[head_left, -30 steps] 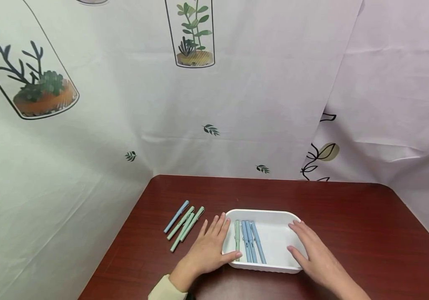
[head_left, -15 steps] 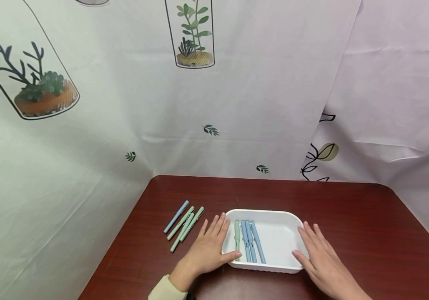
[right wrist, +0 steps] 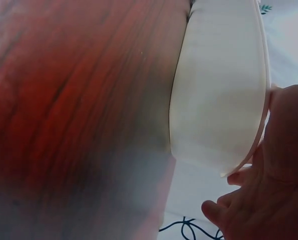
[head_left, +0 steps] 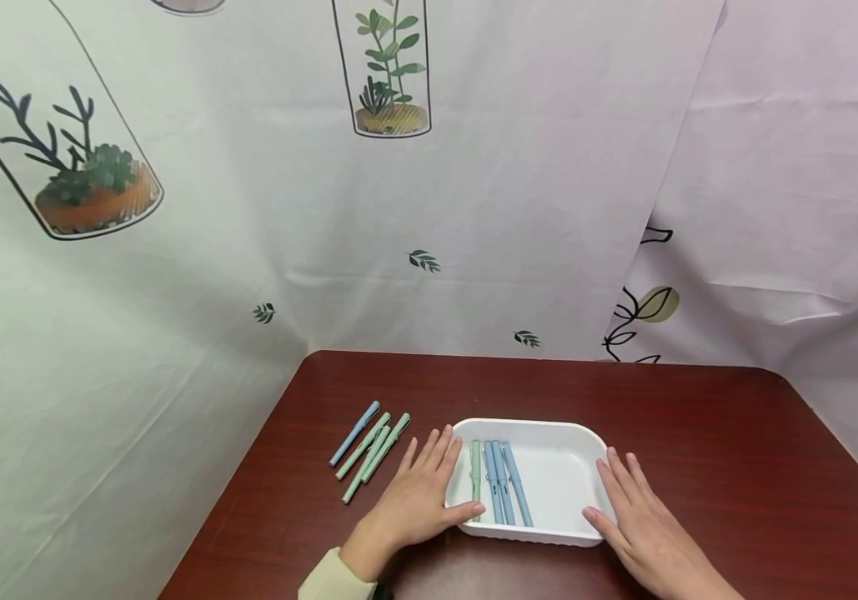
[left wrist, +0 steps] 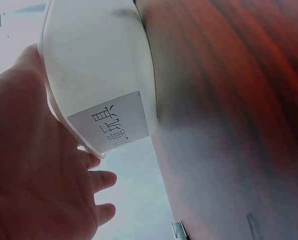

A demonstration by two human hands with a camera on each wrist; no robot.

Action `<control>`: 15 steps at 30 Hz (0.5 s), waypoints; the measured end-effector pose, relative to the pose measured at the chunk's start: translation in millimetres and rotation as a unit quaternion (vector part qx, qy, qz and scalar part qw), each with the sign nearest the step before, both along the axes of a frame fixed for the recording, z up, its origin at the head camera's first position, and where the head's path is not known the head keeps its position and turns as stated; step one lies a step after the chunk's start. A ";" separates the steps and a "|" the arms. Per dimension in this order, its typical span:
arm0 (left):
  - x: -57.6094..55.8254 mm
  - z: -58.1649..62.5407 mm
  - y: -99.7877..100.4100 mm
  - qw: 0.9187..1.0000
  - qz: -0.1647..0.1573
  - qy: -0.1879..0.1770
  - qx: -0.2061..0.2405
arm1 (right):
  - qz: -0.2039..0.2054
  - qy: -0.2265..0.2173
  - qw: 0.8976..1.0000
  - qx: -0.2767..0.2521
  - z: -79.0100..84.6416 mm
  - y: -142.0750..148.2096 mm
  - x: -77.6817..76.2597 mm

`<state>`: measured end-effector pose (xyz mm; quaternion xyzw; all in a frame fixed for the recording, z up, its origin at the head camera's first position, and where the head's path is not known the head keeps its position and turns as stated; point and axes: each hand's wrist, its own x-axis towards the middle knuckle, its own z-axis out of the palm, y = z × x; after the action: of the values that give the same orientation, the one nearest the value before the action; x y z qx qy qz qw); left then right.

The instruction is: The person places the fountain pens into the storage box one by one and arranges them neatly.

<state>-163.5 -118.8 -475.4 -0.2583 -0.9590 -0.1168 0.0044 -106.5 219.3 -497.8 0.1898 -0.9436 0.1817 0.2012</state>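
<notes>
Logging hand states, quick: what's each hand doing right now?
Left hand: open, at the left side of the white tray.
Right hand: open, at the tray's right side.

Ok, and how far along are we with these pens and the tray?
Probably about halfway, if everything goes in. Done: one green pen and three blue pens lie in the tray. In hand: no pen; the left grip touches the tray's left side, and the right grip is at its right side. Remaining: one blue pen and three green pens lie on the table.
</notes>
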 end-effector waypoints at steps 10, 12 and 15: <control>-3.2 1.8 -1.0 1.000 -0.001 -0.011 -0.012 | 0.000 -0.009 1.000 0.009 0.4 -2.0 0.0; -3.6 2.5 -1.4 1.000 -0.002 -0.014 -0.010 | -0.003 -0.017 1.000 0.009 0.5 -2.1 -0.2; -3.7 3.6 -2.4 1.000 -0.005 -0.018 -0.002 | -0.005 -0.021 1.000 0.010 -0.2 -2.0 -0.4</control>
<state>-167.2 -121.2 -471.8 -0.2608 -0.9578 -0.1197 -0.0143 -106.9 217.3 -498.0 0.1836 -0.9504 0.1753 0.1798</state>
